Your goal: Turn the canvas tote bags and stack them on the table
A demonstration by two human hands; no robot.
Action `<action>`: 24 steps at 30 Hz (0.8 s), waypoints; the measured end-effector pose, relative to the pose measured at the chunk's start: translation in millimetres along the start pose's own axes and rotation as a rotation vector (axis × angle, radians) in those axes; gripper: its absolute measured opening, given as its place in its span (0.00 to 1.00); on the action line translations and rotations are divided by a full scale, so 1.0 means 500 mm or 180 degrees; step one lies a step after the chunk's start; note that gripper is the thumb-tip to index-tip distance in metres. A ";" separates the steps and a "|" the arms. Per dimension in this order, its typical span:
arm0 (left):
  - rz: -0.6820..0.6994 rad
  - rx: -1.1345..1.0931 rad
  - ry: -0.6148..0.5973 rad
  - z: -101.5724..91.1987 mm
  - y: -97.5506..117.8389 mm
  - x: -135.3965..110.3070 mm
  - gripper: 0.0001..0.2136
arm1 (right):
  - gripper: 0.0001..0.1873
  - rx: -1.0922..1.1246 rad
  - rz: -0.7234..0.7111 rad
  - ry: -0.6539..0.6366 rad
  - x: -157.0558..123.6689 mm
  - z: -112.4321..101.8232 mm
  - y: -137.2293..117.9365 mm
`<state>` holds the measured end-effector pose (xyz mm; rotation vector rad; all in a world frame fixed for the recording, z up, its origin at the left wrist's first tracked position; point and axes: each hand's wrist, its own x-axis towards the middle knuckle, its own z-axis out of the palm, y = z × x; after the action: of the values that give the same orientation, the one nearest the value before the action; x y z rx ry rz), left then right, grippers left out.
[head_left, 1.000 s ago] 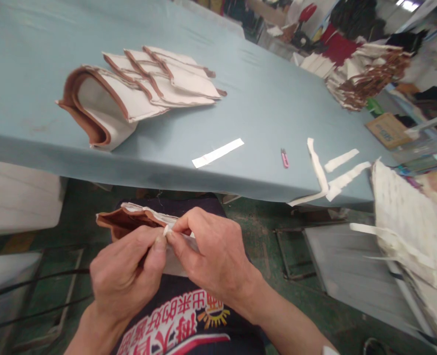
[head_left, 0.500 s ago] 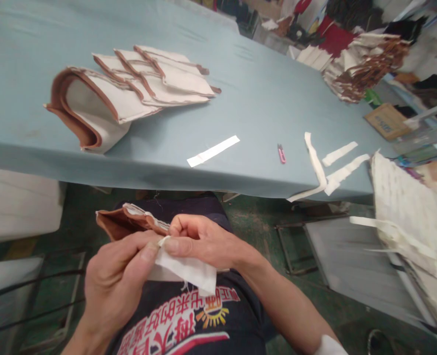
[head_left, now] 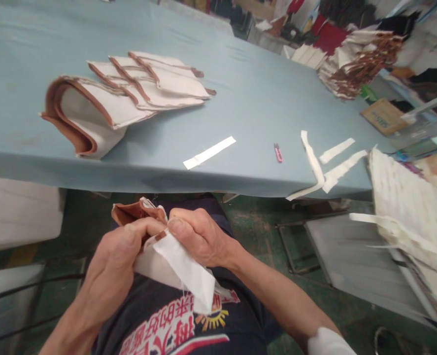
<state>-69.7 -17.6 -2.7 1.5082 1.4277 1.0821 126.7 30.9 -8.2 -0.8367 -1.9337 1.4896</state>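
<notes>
Over my lap, my left hand (head_left: pixel 117 251) grips a brown-and-white fabric pouch (head_left: pixel 129 213) whose brown inner side faces up. Close against it, my right hand (head_left: pixel 199 236) is closed with the thumb pressed on the pouch's edge. A white cloth strip (head_left: pixel 188 273) hangs from between the hands, a small brown tab showing at its upper end. Paler cloth lies behind the strip, below my left hand. The fingertips and the exact grip point are partly hidden.
Several similar white pouches with brown edging (head_left: pixel 111 106) lie overlapped on the blue-covered table (head_left: pixel 248 108). A loose white strip (head_left: pixel 210 153), pink thread snips (head_left: pixel 278 153) and more strips (head_left: pixel 312 158) lie nearer me. A fabric pile (head_left: pixel 358 64) stands far right, a cardboard box (head_left: pixel 384 117) beside it.
The pouch has turned and shifted right in my hands. My right hand has curled tighter at its edge, and more of the white strip hangs down, with a brown tab now visible.
</notes>
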 end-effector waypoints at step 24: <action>-0.0606 -0.0479 -0.0363 0.001 0.002 0.013 0.12 | 0.22 -0.0541 -0.0094 -0.0062 0.011 -0.001 0.036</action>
<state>-68.9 -11.0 -1.7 1.2791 1.3498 0.9500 126.1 38.7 -25.5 -0.8651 -2.1005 1.3347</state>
